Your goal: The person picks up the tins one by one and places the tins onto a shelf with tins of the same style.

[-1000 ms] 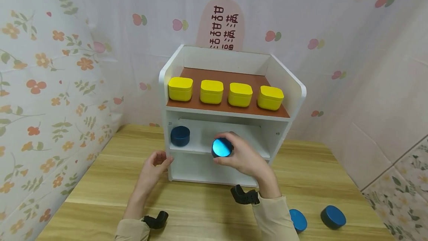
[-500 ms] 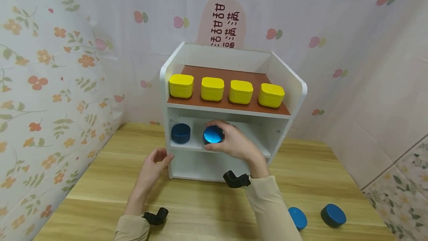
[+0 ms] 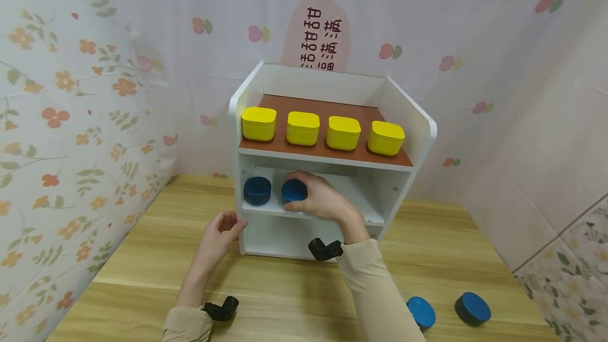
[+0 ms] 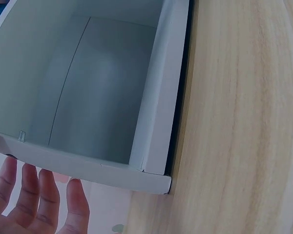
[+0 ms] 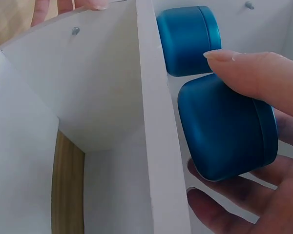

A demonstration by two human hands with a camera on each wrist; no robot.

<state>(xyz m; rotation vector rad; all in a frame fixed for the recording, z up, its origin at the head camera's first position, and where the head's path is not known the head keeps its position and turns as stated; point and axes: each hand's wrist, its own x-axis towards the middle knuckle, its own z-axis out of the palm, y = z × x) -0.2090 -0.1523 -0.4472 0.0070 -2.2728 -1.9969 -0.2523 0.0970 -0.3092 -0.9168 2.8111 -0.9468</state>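
A pale curtain with printed fruits (image 3: 190,83) is seen at the back, and a white rack (image 3: 412,112) is placed on a wooden counter (image 3: 427,247). One blue tin (image 3: 293,192) is grasped between thumb and fingers of the right hand (image 3: 323,199), in the middle compartment; whether the board is touched by it cannot be told. Apart from it, to the left, a second tin (image 3: 257,192) is placed. The rack's left panel is pinched by the left hand (image 3: 220,235). Four yellow boxes (image 3: 302,130) are carried on top.

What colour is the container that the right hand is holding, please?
The container is metallic blue, seen best in the right wrist view.
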